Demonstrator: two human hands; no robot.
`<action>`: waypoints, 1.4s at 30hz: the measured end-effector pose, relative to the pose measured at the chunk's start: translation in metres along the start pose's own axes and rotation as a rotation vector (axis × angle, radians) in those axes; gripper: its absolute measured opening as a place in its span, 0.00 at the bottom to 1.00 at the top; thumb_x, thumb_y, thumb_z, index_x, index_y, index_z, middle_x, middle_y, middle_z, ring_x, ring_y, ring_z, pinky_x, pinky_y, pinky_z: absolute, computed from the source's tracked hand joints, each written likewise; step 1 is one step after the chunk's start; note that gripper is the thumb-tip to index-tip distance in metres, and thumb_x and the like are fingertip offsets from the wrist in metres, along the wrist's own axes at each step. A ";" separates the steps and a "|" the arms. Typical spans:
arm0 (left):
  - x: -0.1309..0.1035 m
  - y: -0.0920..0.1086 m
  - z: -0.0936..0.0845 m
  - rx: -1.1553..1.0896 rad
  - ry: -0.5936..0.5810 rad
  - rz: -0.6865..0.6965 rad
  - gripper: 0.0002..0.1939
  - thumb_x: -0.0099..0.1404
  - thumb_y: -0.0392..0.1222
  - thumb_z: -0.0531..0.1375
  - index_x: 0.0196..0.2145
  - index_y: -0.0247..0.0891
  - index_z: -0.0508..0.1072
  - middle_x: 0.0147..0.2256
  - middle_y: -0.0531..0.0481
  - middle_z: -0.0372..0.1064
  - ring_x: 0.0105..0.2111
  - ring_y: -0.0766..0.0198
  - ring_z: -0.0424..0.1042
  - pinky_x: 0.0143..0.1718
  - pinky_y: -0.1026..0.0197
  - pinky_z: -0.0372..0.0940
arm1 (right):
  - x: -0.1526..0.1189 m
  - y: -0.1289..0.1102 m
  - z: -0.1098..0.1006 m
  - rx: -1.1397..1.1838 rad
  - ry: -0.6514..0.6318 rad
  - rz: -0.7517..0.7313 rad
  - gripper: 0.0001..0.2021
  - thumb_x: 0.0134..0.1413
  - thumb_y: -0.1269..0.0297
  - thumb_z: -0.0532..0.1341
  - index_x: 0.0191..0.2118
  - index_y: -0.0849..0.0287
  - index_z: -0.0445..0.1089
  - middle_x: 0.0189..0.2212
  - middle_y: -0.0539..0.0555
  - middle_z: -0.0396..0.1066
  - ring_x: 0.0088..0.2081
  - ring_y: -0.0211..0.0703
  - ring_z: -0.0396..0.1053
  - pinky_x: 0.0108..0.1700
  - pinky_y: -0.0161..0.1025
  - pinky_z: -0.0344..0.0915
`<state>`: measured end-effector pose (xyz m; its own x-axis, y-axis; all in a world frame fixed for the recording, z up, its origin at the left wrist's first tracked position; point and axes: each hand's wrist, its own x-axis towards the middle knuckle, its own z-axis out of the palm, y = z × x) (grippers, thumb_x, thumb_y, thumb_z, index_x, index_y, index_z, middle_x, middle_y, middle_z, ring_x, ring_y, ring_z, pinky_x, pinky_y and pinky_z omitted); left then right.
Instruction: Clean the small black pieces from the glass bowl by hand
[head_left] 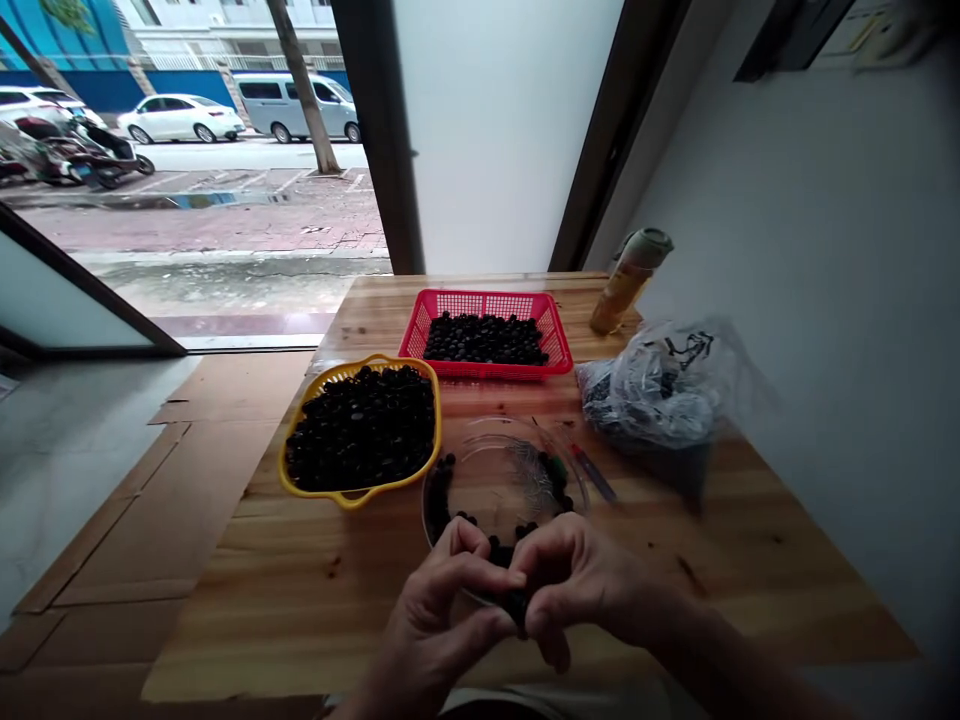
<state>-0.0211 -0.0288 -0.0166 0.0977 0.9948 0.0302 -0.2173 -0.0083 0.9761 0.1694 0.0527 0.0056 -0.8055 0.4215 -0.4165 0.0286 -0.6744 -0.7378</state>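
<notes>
Left hand: we see this hand (442, 610) near the middle of the worktop's near edge, thumb and forefinger pinched on a small dark bead (514, 604).
Right hand: we see this hand (589, 585) meeting it from the other side, its thumb and forefinger closed on the same bead.
Bead: we find it between the two sets of fingertips, over the near rim of the clear dish; the fingers hide most of it.
Clear dish: we have this dish (491, 478) in the middle of the worktop (300, 600), with more dark beads along its left, right and near sides, and a thin, pale tangle (531, 475) toward its right.
Pen-like tool: we see it (595, 475), red and dark blue, just right of the dish.
Yellow basket: we have this basket (437, 415) by the worktop's left edge, heaped with dark beads.
Red basket: we see this one (510, 372) toward the far edge, dark beads covering its floor.
Plastic bag: we notice it (651, 390) by the right edge, knotted or bunched, we cannot tell which.
Bottle: we see it (630, 285) near the far right corner, amber below its lid.
</notes>
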 end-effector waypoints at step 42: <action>0.015 0.022 -0.022 0.609 0.244 0.236 0.21 0.72 0.39 0.62 0.61 0.51 0.73 0.47 0.48 0.75 0.42 0.60 0.77 0.46 0.60 0.72 | 0.057 -0.088 -0.049 -0.477 0.560 -0.694 0.19 0.60 0.50 0.65 0.48 0.60 0.73 0.29 0.49 0.73 0.24 0.36 0.71 0.27 0.34 0.74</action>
<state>-0.0456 -0.0113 0.0005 -0.1216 0.9531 0.2771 0.3841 -0.2123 0.8986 0.1501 0.1655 0.0210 -0.3439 0.9350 0.0865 -0.0081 0.0892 -0.9960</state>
